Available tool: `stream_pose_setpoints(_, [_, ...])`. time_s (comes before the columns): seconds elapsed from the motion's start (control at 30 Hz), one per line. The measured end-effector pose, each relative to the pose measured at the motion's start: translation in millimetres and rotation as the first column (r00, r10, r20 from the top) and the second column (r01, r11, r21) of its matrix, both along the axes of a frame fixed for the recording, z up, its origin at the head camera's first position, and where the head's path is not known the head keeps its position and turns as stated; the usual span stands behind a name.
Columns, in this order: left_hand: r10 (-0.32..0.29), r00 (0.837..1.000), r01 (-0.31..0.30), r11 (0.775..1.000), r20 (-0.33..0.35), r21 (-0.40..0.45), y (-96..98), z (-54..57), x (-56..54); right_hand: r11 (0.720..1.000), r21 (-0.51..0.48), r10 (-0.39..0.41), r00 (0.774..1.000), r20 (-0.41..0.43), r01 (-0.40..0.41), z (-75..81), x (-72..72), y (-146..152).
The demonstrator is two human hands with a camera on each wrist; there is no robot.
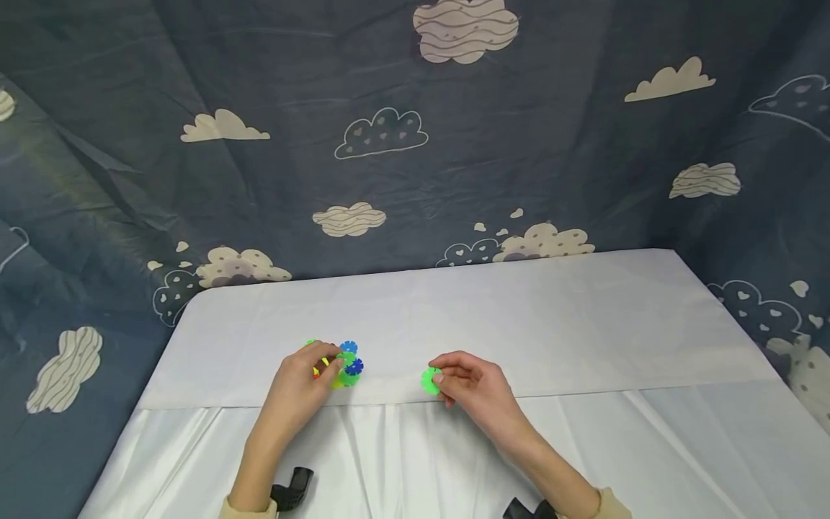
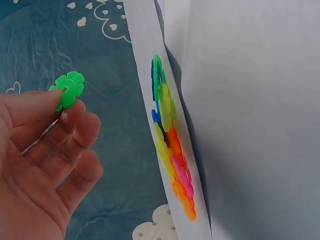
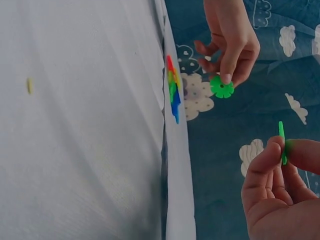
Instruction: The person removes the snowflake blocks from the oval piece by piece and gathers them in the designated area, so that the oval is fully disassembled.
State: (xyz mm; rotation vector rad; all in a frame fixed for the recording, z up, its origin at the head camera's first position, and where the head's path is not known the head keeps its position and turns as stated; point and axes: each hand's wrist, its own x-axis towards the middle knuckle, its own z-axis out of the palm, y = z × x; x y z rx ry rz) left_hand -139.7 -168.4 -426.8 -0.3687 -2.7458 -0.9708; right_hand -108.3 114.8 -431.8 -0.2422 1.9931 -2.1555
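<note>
My left hand point(image 1: 300, 387) pinches a green notched plastic disc point(image 2: 72, 89), flower-shaped with a slot at its centre, between thumb and fingers. Below that hand lies a group of notched discs point(image 2: 175, 145) in blue, green, yellow, orange and pink; in the head view the hand covers part of them, with a dark blue disc point(image 1: 354, 367) showing at the right. To the right, apart from the group, my right hand point(image 1: 481, 395) holds another green notched disc point(image 1: 429, 381) by its edge. From the right wrist this disc point(image 3: 282, 142) appears edge-on between thumb and fingers.
A white cloth point(image 1: 551, 324) covers the table. Behind it and at the sides hangs a dark blue curtain point(image 1: 272, 180) with cloud prints. One small yellow piece point(image 3: 29, 85) lies on the cloth, away from the group.
</note>
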Motion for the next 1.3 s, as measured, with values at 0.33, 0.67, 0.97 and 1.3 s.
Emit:
stream_pose_setpoints(0.33, [0.026, 0.998, -0.026, 1.0, 0.049, -0.008, -8.4, 2.5, -1.1, 0.995, 0.092, 0.036, 0.997, -0.063, -0.03, 0.5, 2.5, -3.2])
stream_pose_setpoints(0.67, [0.156, 0.976, -0.143, 0.986, 0.154, -0.09, -25.9, -11.2, -9.3, 0.995, 0.083, 0.058, 0.996, -0.062, -0.053, -3.0, 3.9, -5.1])
stream_pose_setpoints(0.97, [0.222, 0.957, -0.206, 0.973, 0.188, -0.102, -37.2, 3.0, -7.6, 0.996, 0.063, 0.059, 0.996, -0.07, -0.055, -5.4, 3.5, -4.3])
stream_pose_setpoints(1.3, [0.181, 0.965, -0.166, 0.982, 0.189, -0.091, -34.9, 10.4, -1.4, 0.987, 0.152, 0.066, 0.994, -0.09, -0.052, -4.6, -1.3, -9.1])
